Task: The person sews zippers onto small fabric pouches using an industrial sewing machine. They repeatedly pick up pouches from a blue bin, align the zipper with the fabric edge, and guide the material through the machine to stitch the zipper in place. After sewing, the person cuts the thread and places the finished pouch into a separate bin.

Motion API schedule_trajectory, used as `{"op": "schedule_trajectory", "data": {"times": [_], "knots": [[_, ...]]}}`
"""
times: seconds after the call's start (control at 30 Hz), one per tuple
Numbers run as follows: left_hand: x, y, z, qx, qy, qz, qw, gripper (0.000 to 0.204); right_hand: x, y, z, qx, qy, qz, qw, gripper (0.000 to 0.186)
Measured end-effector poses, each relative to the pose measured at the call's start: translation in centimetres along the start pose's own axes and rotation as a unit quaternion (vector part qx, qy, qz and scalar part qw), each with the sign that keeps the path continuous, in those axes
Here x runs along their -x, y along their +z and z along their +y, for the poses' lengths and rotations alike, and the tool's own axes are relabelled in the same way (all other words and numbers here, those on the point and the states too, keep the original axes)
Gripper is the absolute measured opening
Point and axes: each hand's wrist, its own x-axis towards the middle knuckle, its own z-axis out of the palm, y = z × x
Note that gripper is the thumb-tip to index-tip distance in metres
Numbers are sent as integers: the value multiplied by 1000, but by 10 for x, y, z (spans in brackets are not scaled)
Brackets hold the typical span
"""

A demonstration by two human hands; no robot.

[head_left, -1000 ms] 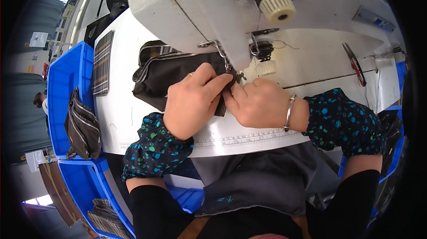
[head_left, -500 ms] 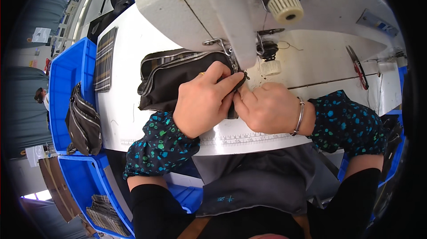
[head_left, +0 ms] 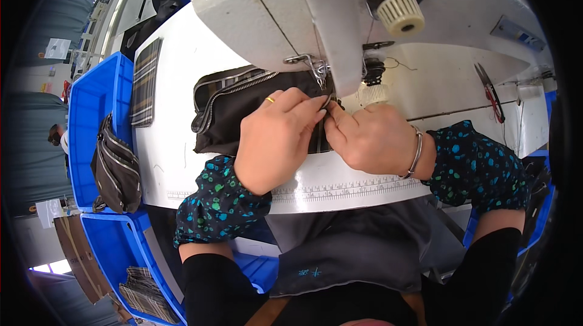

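**Dark pouch gathered by its right end at the sewing machine**

The left hand (head_left: 273, 129) pinches the edge of a dark pouch (head_left: 228, 129) between thumb and forefinger. The right hand (head_left: 373, 141) pinches the same edge from the other side, its thumb tip partly hidden; the fingertips of both nearly meet.

The pouch lies on the white table (head_left: 182, 34), its right end by the presser foot (head_left: 320, 74) of the sewing machine (head_left: 279, 10); whether the needle is in the cloth cannot be told. The silver zips (head_left: 243, 92) and plaid lining are already in place, so the work seems well along, with the right end apparently in hand; any stitching left there is hidden.

Its long axis runs left to right across the table, the right end toward the foot, the zipped side away from the person.

Farther left lie a plaid panel (head_left: 144, 83) and a blue bin (head_left: 124, 74) holding dark zipped pieces (head_left: 116, 171); scissors (head_left: 490, 95) lie well to the right.
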Motion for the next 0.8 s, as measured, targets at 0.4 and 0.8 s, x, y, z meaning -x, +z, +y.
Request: {"op": "schedule_trajectory", "data": {"times": [0.4,0.8], "knots": [[3,11,5,-109,25,-2,994,59,3,-1,-2,-2,-16,-14,1000,28],[4,13,12,-76,16,26,997,35,5,-4,-7,-19,-22,-29,999,20]]}}
